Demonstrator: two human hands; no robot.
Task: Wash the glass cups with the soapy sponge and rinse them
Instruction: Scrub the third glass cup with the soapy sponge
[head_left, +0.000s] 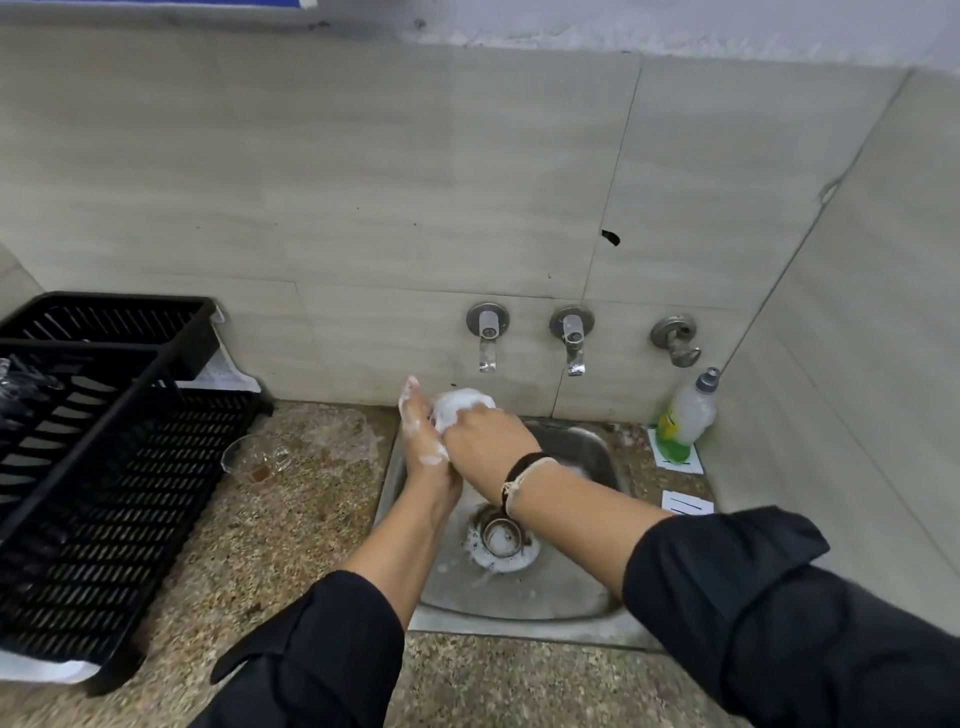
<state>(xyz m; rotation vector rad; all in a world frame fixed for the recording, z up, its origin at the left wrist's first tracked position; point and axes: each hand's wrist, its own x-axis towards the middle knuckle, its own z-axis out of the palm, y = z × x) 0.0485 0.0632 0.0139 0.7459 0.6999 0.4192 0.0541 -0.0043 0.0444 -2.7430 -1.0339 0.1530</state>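
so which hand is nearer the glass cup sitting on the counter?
Left. The left hand is over the sink's left edge, just right of the glass cup. The right hand lies further right, beyond the left hand.

Even, soft, fairly bright light fills the scene with faint shadows. Wide-angle distortion bends the wall tiles (363, 171) at the edges; the dish rack (98, 467) looks slightly smeared.

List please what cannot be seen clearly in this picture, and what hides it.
- Head view: foam and both hands, left hand and right hand, hide whatever is being washed.
- The right forearm covers part of the sink.
- The dish rack is cut off by the left edge.
- The bottle label is too small to read.
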